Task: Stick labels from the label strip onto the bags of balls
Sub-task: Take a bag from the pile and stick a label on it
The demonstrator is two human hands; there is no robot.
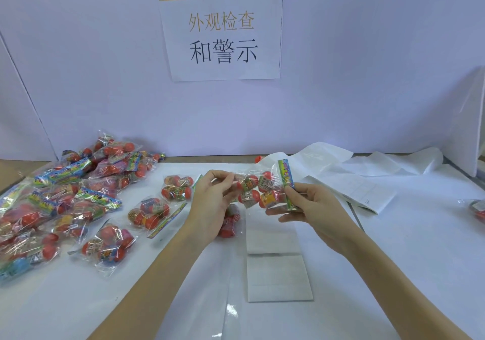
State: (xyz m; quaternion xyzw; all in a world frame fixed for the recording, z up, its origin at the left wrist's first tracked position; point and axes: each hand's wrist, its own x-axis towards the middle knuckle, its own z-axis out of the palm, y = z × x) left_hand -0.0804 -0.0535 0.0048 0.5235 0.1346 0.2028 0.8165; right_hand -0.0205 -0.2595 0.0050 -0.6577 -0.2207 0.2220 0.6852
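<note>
Both of my hands hold one clear bag of red balls in the air above the table's middle. My left hand pinches the bag's left end between thumb and fingers. My right hand grips the colourful header card at the bag's right end. Under the bag lies the white label strip, running toward me. A second bag lies on the table partly hidden behind my left hand.
A heap of bags of balls fills the table's left side, with loose bags nearer the centre. Used white backing paper lies crumpled at the back right. Another bag shows at the right edge. A printed sign hangs on the wall.
</note>
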